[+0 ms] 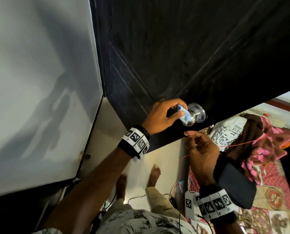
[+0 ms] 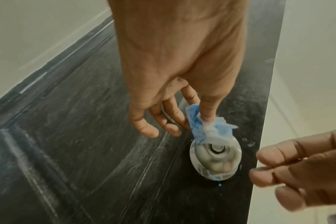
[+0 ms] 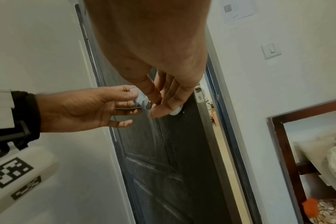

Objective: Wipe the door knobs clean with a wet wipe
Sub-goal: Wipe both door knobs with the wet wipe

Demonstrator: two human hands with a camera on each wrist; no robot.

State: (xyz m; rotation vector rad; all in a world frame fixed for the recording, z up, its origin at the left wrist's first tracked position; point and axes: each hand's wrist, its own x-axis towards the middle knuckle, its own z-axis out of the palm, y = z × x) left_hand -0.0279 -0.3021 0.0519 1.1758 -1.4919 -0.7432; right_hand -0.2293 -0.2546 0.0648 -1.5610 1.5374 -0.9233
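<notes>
A round silver door knob sits near the free edge of a dark door. My left hand pinches a crumpled blue-and-white wet wipe between thumb and fingers and holds it against the side of the knob. My right hand hovers beside the door's edge just below the knob, fingers loosely curled, holding nothing. In the right wrist view that hand hides most of the knob.
A white wall stands left of the door. A bed with patterned cloths is to the right. My bare feet and thin cables are on the pale floor. A light switch is on the wall.
</notes>
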